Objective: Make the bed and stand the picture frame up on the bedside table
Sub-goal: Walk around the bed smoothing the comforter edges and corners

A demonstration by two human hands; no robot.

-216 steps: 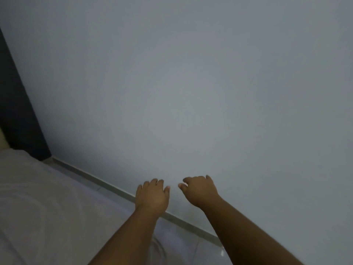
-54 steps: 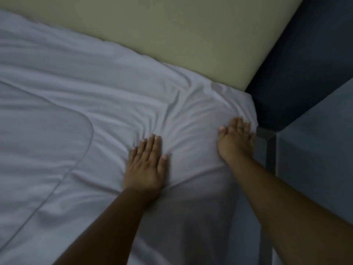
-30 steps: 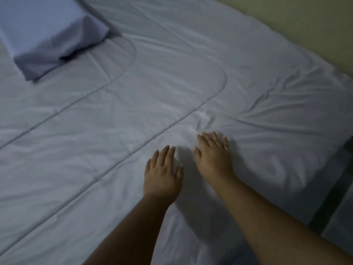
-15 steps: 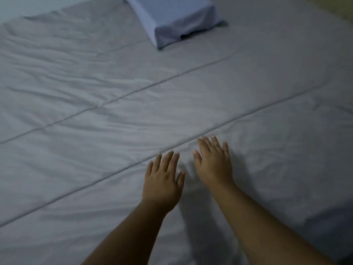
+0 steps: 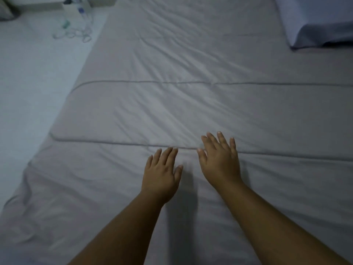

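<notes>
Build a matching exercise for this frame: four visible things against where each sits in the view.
Things:
1. left hand
2. right hand
3. pillow
4. clear bottles

Places:
A. top right corner, on the sheet
B. top left, on the floor
C. fingers over the lower seam line
D. flat, open, just below that seam

Pairs: 1-D, 2-C, 3-A, 4-B

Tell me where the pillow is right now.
In the head view the pillow lies on the bed sheet at the top right corner, partly cut off by the frame, well beyond the right hand and apart from both hands.
</notes>
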